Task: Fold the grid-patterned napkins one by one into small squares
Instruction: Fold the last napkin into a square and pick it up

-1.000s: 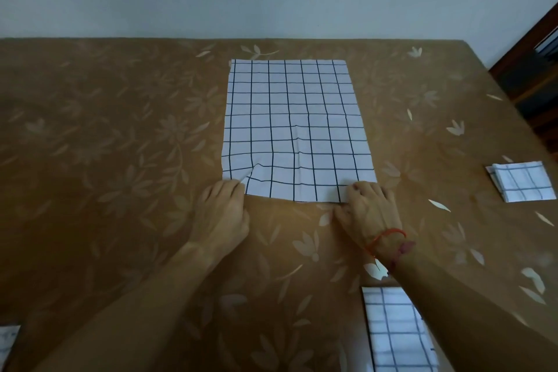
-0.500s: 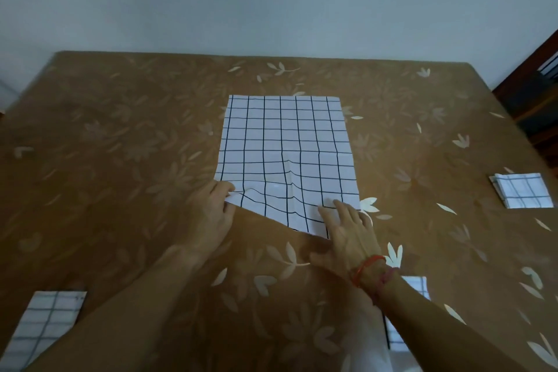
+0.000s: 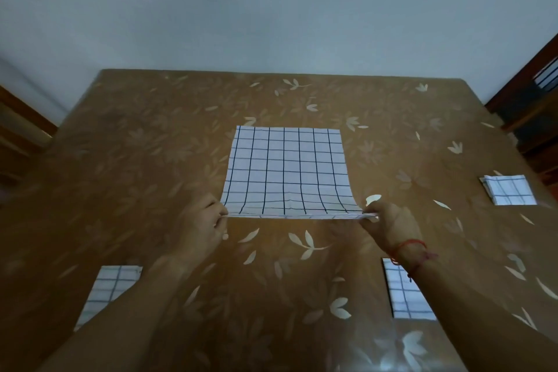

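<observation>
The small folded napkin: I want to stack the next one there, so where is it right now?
In the head view, the small folded napkin lies on the table's far right side, near the edge, right of the napkin being folded and beyond the right hand.

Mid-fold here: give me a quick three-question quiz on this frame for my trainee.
1. True or false: both hands grip the near edge of the open napkin.
2. How many other grid napkins lie on the table?
3. Which wrist wears the red string: A left, B right?

Key
1. True: left hand and right hand pinch its near corners, lifted.
2. Three: folded square, near-left napkin, near-right napkin.
3. B, red string.
</observation>
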{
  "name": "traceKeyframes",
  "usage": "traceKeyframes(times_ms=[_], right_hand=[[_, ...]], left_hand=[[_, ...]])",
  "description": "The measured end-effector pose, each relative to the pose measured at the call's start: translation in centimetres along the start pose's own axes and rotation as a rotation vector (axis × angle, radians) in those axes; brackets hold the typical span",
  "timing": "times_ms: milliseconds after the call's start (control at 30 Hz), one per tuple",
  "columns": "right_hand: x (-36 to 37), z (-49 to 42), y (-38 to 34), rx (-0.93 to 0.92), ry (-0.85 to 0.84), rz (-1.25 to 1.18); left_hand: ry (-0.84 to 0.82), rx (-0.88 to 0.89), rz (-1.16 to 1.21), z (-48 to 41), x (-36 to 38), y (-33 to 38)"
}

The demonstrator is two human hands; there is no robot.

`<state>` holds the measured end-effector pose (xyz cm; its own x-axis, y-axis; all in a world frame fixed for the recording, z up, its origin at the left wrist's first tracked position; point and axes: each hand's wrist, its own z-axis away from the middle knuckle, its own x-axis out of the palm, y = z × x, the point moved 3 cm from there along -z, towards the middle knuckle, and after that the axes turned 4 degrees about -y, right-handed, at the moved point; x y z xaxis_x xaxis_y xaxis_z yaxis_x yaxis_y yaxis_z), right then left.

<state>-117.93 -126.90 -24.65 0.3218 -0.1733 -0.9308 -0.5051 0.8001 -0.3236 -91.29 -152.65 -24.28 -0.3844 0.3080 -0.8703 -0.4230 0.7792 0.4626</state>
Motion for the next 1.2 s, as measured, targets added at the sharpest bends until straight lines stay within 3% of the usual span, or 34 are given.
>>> traceKeyframes(times_ms=[233,533,667,933,1200], right_hand=[[-1.2,3.6,-0.9,-0.027,-0.001,-0.024],[-1.5,4.7,-1.3,0.031,-0.129,-0.158],[-1.3,3.5,-1.8,0.072,-0.071,-0.360],[0.2,-3.2,-3.0,0.142,0.026,-0.483],[3.7,-9.8,-2.8,0.220,0.019,-0.530]], left_hand=[[-0.114,-0.105,-0.038,4.8,-1.6,0.7],[-0.070,-0.092,0.050,6.1,-3.1,0.1],[-0.049,-0.054,0.019,4.0,-3.1,-0.3],[0.003,-0.048,-0.055,-3.2,-0.8,-3.2],[0.011,-0.108,-0.105,-9.0,3.5,-6.6]])
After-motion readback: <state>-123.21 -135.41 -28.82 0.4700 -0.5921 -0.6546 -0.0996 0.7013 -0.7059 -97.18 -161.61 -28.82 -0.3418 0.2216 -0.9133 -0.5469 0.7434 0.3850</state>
